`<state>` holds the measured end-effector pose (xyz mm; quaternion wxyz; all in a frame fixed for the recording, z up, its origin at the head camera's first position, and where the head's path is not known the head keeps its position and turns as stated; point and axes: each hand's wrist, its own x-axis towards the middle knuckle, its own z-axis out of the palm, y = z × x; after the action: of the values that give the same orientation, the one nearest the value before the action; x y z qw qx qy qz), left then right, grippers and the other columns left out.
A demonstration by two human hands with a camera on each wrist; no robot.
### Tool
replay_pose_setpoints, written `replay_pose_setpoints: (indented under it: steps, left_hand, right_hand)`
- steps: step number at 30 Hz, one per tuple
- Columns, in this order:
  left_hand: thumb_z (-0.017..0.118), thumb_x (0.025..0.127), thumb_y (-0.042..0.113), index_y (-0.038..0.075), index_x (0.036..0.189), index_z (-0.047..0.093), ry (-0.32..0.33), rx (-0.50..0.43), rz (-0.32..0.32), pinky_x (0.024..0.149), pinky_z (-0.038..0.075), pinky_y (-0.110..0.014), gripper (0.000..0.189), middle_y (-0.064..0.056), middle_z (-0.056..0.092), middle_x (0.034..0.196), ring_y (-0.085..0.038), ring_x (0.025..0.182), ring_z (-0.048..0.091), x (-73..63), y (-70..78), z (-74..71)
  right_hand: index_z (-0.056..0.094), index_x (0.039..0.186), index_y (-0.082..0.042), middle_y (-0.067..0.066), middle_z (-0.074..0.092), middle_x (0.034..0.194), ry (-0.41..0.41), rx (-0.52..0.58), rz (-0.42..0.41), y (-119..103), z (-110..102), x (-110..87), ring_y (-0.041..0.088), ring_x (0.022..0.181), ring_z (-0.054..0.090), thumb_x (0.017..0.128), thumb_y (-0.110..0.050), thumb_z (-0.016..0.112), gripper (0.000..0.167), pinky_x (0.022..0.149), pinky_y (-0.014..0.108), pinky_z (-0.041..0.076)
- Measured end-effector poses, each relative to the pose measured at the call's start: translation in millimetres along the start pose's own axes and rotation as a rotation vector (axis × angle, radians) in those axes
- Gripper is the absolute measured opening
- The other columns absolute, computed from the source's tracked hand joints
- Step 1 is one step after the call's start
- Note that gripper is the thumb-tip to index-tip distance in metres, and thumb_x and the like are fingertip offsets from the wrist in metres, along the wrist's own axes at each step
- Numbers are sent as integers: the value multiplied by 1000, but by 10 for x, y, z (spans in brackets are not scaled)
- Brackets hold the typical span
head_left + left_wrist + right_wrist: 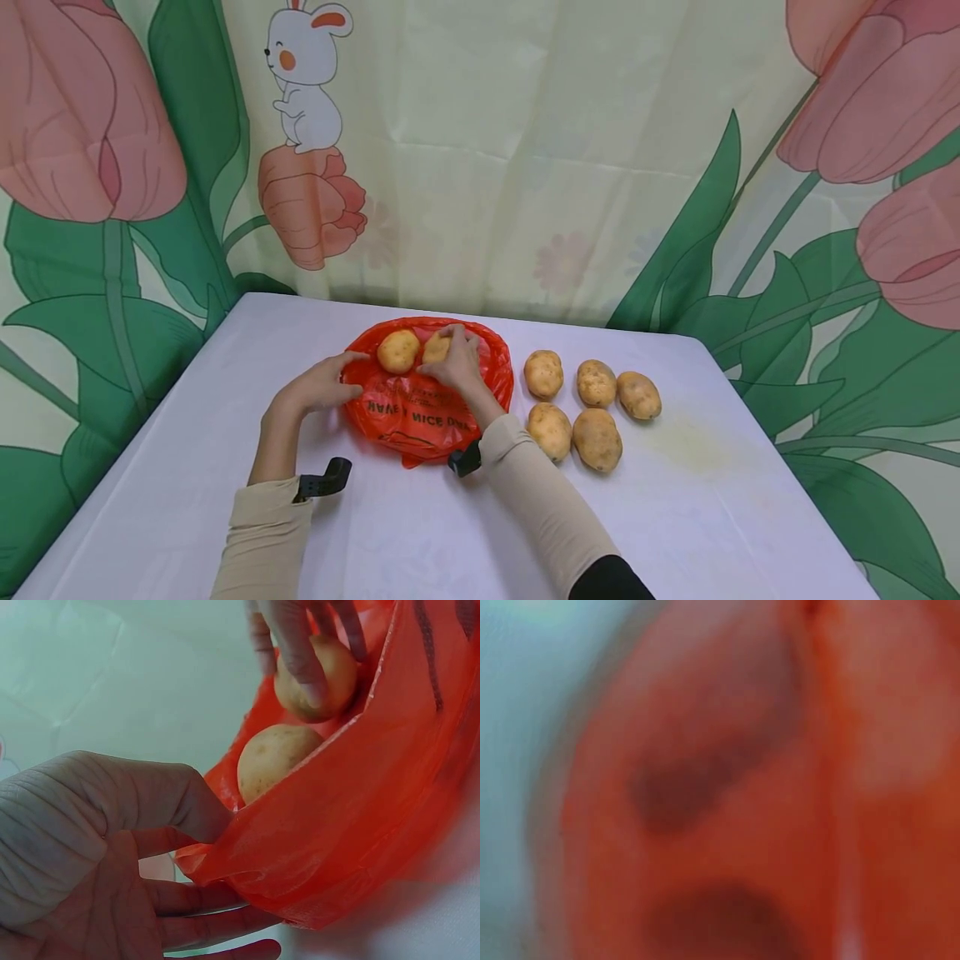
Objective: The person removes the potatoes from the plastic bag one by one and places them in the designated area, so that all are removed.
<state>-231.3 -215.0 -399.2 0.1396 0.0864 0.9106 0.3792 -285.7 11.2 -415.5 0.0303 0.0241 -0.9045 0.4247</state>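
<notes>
A red plastic bag (pixel 420 417) with black print lies spread on the table, its mouth open towards the back. One potato (pixel 398 351) rests inside the mouth. My right hand (pixel 459 367) reaches over the bag and grips a second potato (pixel 319 679) beside the first, fingers curled over its top. At the bag's left side, my left hand (pixel 318 387) pinches the rim, with the thumb (pixel 199 802) at the edge and the other fingers behind and under the plastic. Blurred red plastic (pixel 705 855) with dark print fills most of the right wrist view.
To the right of the bag, several potatoes (pixel 597 440) lie in two loose rows on the white-covered table (pixel 720 517). A curtain (pixel 510 167) printed with tulips and a rabbit hangs behind the table's back edge.
</notes>
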Motion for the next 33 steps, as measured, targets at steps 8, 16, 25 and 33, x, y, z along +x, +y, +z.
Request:
replay_pose_setpoints:
  steps: [8, 16, 25, 33]
  left_hand:
    - [59, 94, 13, -3, 153, 39, -1, 2, -8, 110, 39, -67, 63, -33, 40, 153, -50, 140, 36, 1, -23, 10]
    - [61, 94, 13, -3, 152, 40, 0, 9, 1, 109, 40, -67, 63, -34, 41, 151, -50, 138, 38, -10, -14, 16]
    - [60, 95, 14, -3, 152, 40, 2, 6, -7, 110, 38, -67, 63, -34, 39, 153, -51, 140, 36, -4, -16, 2]
    - [60, 94, 14, -3, 152, 40, -2, -3, -13, 109, 40, -66, 64, -33, 40, 152, -50, 139, 37, 2, -4, -14]
  right_hand:
    - [48, 118, -10, 19, 43, 125, 32, -16, 7, 49, 42, 16, 35, 113, 47, 76, -12, 88, 59, 97, 47, 49]
    - [49, 120, -10, 20, 44, 128, 37, 16, 6, 52, -15, -29, 35, 116, 46, 76, -11, 87, 59, 95, 49, 49]
    - [50, 121, -12, 18, 44, 128, 39, 110, -11, 10, -126, -169, 34, 111, 52, 74, -13, 86, 59, 91, 46, 50]
    - [50, 124, -13, 17, 45, 130, 21, 175, -73, 12, -242, -363, 31, 116, 50, 75, -14, 87, 61, 97, 47, 48]
